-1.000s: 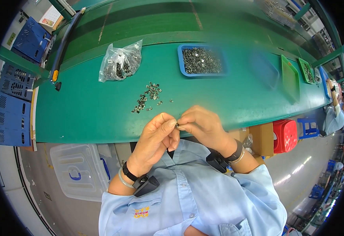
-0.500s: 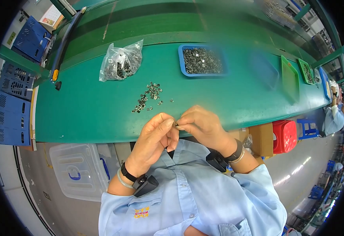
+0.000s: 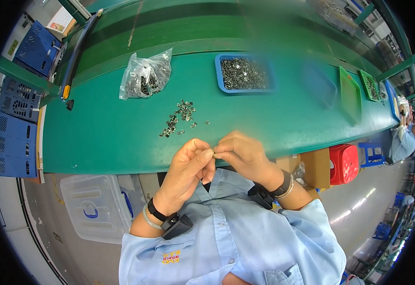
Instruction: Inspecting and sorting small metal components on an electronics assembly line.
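My left hand [image 3: 188, 164] and my right hand [image 3: 243, 154] meet fingertip to fingertip above the near edge of the green tabletop. Thumb and index finger are pinched on each. A small metal part sits between them, almost wholly covered by the fingertips. Just beyond my hands lies a loose pile of small shiny metal parts [image 3: 184, 110], with a few strays to its right. Farther back, a blue tray [image 3: 220, 85] holds a heap of similar small pieces. To its left rests a clear plastic bag [image 3: 134, 78] partly filled with metal parts.
On the right of the green table [image 3: 98, 137] are a green tray [image 3: 350, 97] and a smaller green tray [image 3: 369, 86] with parts. Blue crates [image 3: 13, 142] stand at the left. Below are a clear storage box [image 3: 93, 204], a cardboard box [image 3: 315, 168] and a red stool [image 3: 344, 164]. Another person [image 3: 403, 142] sits far right.
Both hands have shifted very slightly toward me, and the fingertips have closed in tighter. The dark glint of the small part, seen between them before, is now covered.
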A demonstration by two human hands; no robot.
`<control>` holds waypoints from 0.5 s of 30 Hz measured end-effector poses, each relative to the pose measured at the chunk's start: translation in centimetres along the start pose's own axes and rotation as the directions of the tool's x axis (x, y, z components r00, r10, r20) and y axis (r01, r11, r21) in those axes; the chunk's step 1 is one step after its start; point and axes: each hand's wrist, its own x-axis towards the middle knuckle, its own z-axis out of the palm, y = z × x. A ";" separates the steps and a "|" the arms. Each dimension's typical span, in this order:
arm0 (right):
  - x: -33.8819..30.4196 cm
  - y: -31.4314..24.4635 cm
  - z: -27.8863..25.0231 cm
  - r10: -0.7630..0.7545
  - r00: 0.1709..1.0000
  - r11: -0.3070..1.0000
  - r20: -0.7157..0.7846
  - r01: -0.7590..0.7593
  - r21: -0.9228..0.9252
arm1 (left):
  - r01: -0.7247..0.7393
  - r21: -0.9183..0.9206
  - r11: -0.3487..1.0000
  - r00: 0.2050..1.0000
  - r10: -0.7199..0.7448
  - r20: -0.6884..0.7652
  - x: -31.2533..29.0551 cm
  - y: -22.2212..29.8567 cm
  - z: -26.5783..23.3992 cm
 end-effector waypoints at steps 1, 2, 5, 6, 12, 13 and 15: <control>0.1 0.1 0.0 0.005 1.000 1.000 0.003 -0.005 -0.001 | 0.001 0.000 1.000 1.000 -0.001 0.002 0.1 0.0 0.0; 0.2 0.2 -0.1 0.009 1.000 1.000 0.005 -0.009 -0.003 | 0.007 -0.017 1.000 1.000 -0.007 -0.004 0.3 0.0 0.1; 1.4 1.1 -1.3 -0.032 0.999 0.996 -0.025 0.030 -0.089 | 0.013 -0.056 0.998 1.000 -0.014 -0.017 0.9 0.0 -0.1; 2.2 1.6 -2.0 -0.080 0.995 0.983 -0.057 0.069 -0.173 | -0.035 0.062 0.997 0.995 0.040 -0.092 1.1 0.0 -0.3; 6.6 5.6 -7.4 0.025 0.982 0.921 -0.188 -0.096 -0.379 | -0.264 0.964 0.047 0.787 0.588 0.187 3.8 1.2 -1.1; 7.1 6.2 -7.7 0.042 0.982 0.890 -0.183 -0.119 -0.439 | -0.262 0.964 0.044 0.787 0.588 0.187 4.3 1.2 -1.1; 7.3 6.2 -7.8 0.059 0.981 0.857 -0.182 -0.144 -0.496 | -0.172 0.954 -0.247 0.797 0.535 0.282 5.2 1.2 -1.0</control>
